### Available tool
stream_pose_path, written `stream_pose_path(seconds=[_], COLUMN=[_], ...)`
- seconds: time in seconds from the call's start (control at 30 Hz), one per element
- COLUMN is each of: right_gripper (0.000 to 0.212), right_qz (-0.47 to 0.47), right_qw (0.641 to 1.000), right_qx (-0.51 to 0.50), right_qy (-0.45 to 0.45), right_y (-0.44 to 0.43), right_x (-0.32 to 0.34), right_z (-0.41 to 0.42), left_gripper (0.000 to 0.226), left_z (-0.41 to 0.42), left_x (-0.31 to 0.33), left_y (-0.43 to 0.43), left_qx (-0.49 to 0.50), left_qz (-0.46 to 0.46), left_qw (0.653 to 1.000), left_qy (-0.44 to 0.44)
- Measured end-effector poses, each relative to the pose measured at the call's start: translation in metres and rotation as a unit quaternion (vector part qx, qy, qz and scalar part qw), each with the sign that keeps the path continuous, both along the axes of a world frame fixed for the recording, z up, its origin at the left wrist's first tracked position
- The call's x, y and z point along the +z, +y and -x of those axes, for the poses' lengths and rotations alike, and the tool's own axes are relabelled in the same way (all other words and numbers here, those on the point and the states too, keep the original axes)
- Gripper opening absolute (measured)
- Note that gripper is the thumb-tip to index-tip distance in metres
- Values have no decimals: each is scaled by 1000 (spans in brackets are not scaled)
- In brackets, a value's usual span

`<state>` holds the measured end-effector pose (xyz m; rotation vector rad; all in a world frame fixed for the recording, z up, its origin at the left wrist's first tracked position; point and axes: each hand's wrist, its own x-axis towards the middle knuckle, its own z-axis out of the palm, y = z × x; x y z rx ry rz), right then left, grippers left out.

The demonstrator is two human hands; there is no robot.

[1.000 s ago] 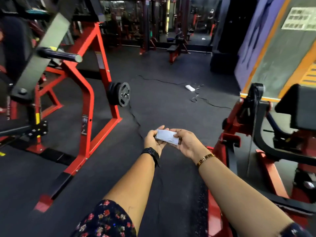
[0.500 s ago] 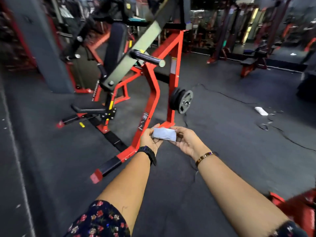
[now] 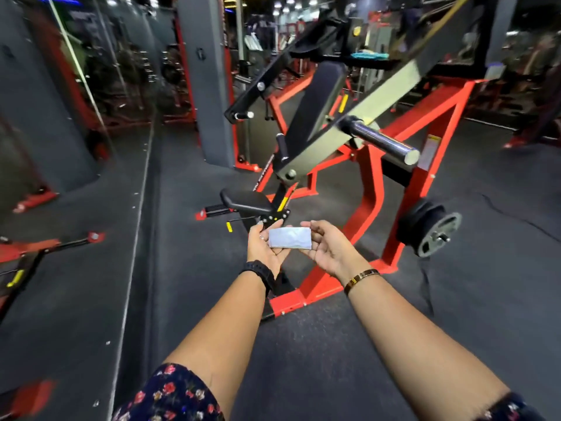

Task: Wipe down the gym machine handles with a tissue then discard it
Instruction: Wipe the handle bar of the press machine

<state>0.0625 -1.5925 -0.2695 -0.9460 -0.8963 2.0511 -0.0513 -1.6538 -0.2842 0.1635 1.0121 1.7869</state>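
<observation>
Both hands are close together, the left hand [image 3: 263, 249] pinching one end of the folded tissue [image 3: 290, 237], the right hand [image 3: 329, 252] pinching the other. It is up in the air, near the red gym machine [image 3: 368, 196].

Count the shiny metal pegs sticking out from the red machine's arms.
2. The thick peg juts out on the grey arm, up and right of the tissue; the smaller peg sits at the black arm's lower end, farther back. Blur may hide more.

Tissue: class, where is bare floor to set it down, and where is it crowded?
Free: dark floor between the white line and the red base; floor right of the weight plate. Crowded: around the seat and grey lever arm.
</observation>
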Motion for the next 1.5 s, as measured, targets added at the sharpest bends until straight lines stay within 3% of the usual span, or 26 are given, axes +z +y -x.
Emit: stream_pose_path(seconds=[0.43, 0.83, 1.5], right_gripper=[15, 17, 20], right_qz=[11, 4, 26], right_qw=[994, 995, 995], right_qx=[107, 99, 94], right_qy=[-2, -1, 6], right_y=[76, 168, 317], right_x=[-10, 1, -10], right_z=[198, 426, 659], left_gripper=[40, 42, 43], left_z=[185, 412, 645], left_x=[-18, -4, -13], left_y=[57, 148, 294], left_qx=[103, 106, 102], left_qz=[-1, -11, 2], left_qw=[995, 994, 995], left_qy=[-8, 1, 5])
